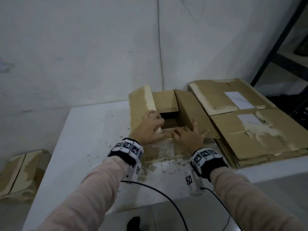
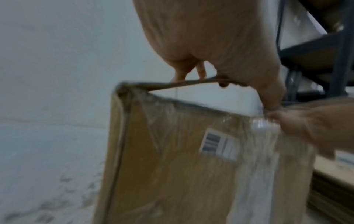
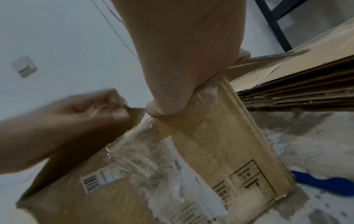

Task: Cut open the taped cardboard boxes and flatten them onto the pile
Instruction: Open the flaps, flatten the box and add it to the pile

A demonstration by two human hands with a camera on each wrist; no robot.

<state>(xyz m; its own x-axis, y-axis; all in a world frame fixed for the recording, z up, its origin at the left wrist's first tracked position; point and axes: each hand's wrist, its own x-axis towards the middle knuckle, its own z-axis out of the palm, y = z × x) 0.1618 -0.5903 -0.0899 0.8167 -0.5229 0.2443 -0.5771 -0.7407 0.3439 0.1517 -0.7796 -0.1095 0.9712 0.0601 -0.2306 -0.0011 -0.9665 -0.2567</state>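
A: Start at the fingers; what do they hold?

B: The left hand (image 1: 150,126) has its fingers curled over the near top edge of the open cardboard box (image 1: 164,114), thumb on the outer face; in the left wrist view the fingertips hook over the flap edge, gripping it; the right hand (image 1: 189,136) lies beside it with fingers spread across the near flap, and in the right wrist view its thumb and fingers clamp that flap's edge, where torn clear tape (image 3: 139,145) clings.

A: And the box itself?

B: It stands on the white table (image 1: 86,130), top flaps splayed open, a barcode label (image 3: 95,181) on its near face; just to its right, touching it, sits the pile of flattened boxes (image 1: 246,124), its top sheets bearing white labels.

A: Anything further out?

B: A blue-handled tool (image 3: 325,184) lies on the table near the box's right corner, whether a cutter I cannot tell; another taped box (image 1: 21,174) sits low at the left; a dark metal shelf (image 1: 283,47) stands behind the pile.
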